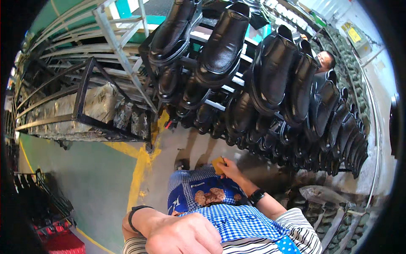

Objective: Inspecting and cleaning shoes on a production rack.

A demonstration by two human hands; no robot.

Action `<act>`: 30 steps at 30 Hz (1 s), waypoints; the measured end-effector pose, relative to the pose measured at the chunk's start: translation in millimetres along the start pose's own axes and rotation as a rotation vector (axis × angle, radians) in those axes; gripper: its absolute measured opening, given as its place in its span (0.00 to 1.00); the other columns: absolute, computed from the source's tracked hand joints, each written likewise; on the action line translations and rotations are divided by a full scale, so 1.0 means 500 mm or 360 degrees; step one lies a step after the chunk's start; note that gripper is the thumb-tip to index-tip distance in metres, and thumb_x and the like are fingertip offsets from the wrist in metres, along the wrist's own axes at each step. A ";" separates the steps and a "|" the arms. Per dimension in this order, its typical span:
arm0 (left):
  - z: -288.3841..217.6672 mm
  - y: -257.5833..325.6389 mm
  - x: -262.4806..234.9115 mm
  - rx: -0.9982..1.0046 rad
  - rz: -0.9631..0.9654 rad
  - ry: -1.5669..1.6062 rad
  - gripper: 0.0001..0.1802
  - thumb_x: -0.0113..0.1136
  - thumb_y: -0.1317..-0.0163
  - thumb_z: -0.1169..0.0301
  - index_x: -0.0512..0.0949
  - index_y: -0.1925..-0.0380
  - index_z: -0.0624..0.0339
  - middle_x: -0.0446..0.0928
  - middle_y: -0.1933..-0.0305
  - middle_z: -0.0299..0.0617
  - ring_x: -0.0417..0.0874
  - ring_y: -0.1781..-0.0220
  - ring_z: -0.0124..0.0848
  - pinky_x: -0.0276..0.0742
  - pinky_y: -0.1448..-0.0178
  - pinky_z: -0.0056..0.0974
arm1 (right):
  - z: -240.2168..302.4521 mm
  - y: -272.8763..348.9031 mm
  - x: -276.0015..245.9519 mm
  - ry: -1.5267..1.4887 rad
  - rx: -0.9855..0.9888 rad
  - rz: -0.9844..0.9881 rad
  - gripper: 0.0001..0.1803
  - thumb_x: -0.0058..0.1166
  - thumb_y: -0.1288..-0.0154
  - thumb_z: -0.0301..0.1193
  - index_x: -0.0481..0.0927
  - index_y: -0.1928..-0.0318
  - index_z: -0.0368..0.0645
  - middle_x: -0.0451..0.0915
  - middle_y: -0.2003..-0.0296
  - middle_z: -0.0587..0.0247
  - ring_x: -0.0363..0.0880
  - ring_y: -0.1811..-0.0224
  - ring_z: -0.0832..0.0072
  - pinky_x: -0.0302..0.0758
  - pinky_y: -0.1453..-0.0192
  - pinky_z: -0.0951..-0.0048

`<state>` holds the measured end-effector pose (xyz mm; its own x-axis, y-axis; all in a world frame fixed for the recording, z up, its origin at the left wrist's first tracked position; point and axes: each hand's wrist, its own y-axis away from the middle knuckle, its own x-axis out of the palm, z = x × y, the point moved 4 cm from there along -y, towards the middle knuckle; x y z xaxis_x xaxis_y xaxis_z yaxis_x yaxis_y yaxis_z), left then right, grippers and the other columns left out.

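Note:
My right hand (231,169) is closed on a small flat yellow pad (218,165), held in front of the blue checked apron (237,218). Whether the pad is sponge or folded cloth I cannot tell. Close to the camera, my left hand (186,233) is raised before my chest with its fingers curled. Anything inside it is hidden. Ahead of me, black leather shoes (223,44) hang toe-down in rows on a rack. Another large black shoe (275,70) hangs to the right, above the right hand. Neither hand touches the shoes.
A metal-framed cart (78,108) with a worn silvery covering stands at left. Red and black items (63,241) fill the lower left corner. Another person (325,61) is partly visible behind the rack. Dark shoe-shaped items (357,80) line the far right. Yellow lines (137,180) mark the floor.

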<state>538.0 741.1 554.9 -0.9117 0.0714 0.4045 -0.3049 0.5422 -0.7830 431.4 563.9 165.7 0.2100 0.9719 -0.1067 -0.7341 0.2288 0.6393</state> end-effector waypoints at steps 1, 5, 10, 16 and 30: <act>-0.004 0.001 -0.003 -0.0004 0.0011 0.0019 0.08 0.55 0.41 0.77 0.81 0.66 0.69 0.63 0.90 0.35 0.56 0.92 0.23 0.45 0.87 0.32 | 0.005 0.003 0.004 -0.0014 0.0008 -0.0029 0.14 0.50 0.36 0.37 0.70 0.58 0.40 0.76 0.78 0.63 0.72 0.89 0.78 0.63 0.89 0.79; -0.019 0.003 -0.040 -0.0004 0.0112 -0.0019 0.09 0.54 0.39 0.74 0.81 0.64 0.66 0.64 0.90 0.35 0.57 0.92 0.24 0.46 0.87 0.32 | 0.016 0.000 0.016 -0.0024 0.0013 -0.0141 0.16 0.50 0.36 0.38 0.70 0.55 0.40 0.77 0.76 0.62 0.73 0.88 0.76 0.66 0.87 0.77; -0.010 0.064 -0.162 -0.0505 0.0021 -0.0504 0.05 0.51 0.42 0.79 0.77 0.74 0.64 0.74 0.80 0.42 0.72 0.85 0.28 0.69 0.81 0.30 | 0.062 0.016 0.056 -0.0054 -0.0035 -0.0310 0.18 0.50 0.36 0.38 0.69 0.52 0.40 0.77 0.74 0.61 0.73 0.87 0.77 0.66 0.86 0.79; 0.068 0.325 -0.419 -0.1399 -0.1343 -0.0759 0.13 0.53 0.38 0.71 0.65 0.81 0.55 0.66 0.84 0.31 0.68 0.84 0.20 0.62 0.82 0.27 | 0.021 0.020 0.104 -0.0611 0.0056 -0.0316 0.19 0.50 0.37 0.36 0.69 0.49 0.44 0.77 0.64 0.61 0.79 0.67 0.75 0.75 0.72 0.76; 0.189 0.159 -0.644 -0.0883 -0.1443 -0.0342 0.27 0.32 0.30 0.52 0.58 0.36 0.54 0.64 0.39 0.40 0.68 0.41 0.35 0.68 0.40 0.39 | -0.100 0.160 -0.020 -0.1935 -0.0577 -0.0909 0.18 0.49 0.43 0.34 0.72 0.53 0.40 0.77 0.59 0.58 0.77 0.57 0.65 0.76 0.55 0.63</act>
<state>781.5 682.2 317.6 -0.4554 -0.6654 0.5915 -0.7718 0.6263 0.1103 338.3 575.3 179.7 0.8205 0.1249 0.5579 -0.4425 0.7567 0.4813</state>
